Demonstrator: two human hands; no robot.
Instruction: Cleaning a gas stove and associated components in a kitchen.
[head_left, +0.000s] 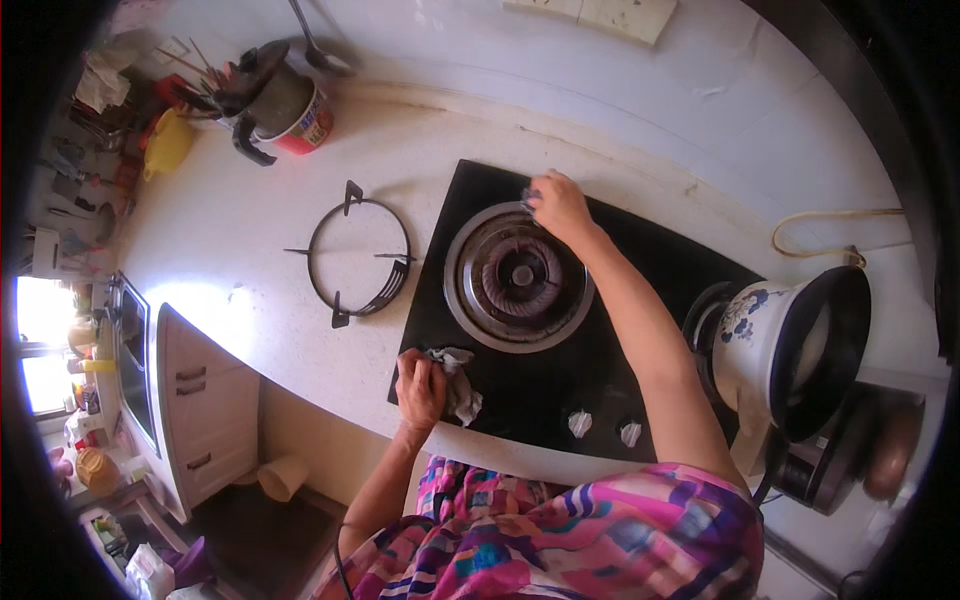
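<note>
Over the back edge of the round burner, my right hand is closed on a small dark scouring pad. At the front left corner of the black gas cooktop, my left hand grips a crumpled grey cloth, which lies partly on the cooktop. A black metal pan support with upturned prongs rests on the white counter, left of the cooktop. Two control knobs show near the front edge.
A white flower-patterned pot with a dark rim stands on the right burner. At the back left are a dark lidded pot and a yellow container. A ladle hangs on the wall. A yellow hose runs behind the pot.
</note>
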